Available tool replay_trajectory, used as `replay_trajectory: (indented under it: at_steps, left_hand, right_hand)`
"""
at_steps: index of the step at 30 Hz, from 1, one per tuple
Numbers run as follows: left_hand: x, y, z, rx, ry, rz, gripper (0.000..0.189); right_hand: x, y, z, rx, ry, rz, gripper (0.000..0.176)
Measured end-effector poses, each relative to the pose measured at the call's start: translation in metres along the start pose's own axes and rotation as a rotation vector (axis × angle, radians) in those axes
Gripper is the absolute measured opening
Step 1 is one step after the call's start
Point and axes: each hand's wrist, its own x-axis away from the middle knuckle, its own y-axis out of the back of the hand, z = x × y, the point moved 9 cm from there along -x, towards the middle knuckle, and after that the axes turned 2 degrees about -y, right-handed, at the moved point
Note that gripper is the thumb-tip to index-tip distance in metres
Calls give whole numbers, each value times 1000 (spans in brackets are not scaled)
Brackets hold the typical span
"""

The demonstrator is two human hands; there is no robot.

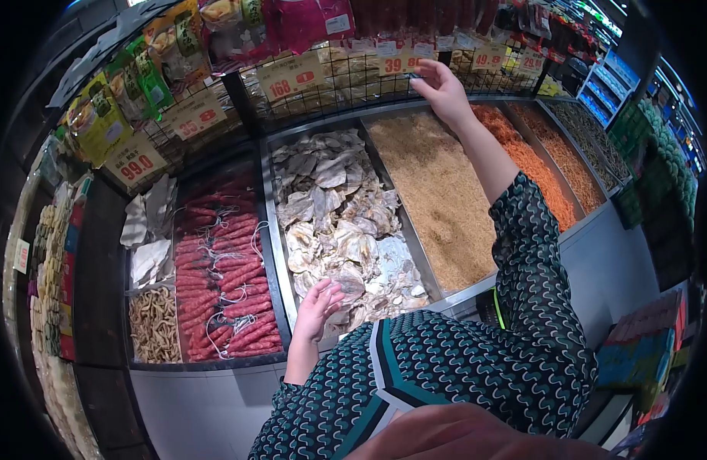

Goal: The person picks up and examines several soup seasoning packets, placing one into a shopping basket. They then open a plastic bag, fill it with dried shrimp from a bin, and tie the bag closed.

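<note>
My right hand (445, 93) reaches up over the back of the counter, its fingers apart just below the hanging price cards and close to the wire mesh. Nothing shows in it. Beside its fingertips hangs a price card (405, 64) reading 39.8. Under that forearm lies a bin of small tan dried shrimp-like pieces (437, 207). My left hand (316, 310) is open and empty, fingers loosely bent, over the front of a bin of flat, pale dried fish (346, 207). Red sausages tied with white string (227, 284) fill the bin left of it.
Orange dried shreds (514, 146) and darker dried goods (591, 138) fill bins on the right. Small curled dried pieces (152, 326) lie at the front left. Packaged goods (100, 119) and a 168 price card (290, 79) hang along the mesh. Stacked packs (641, 337) stand at the right.
</note>
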Motion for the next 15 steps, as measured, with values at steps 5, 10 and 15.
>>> replay_trajectory:
  at_steps: [5,10,15]
  left_hand:
    - [12,60,-17,95,-92,-197,41]
    - [13,79,-19,163,-78,-239,41]
    - [4,68,-19,206,-99,-243,40]
  right_hand:
    - [-136,-38,7,275,88,-208,60]
    - [-189,-55,-6,425,-36,-357,66]
    - [-206,-58,-18,626,-162,-367,73]
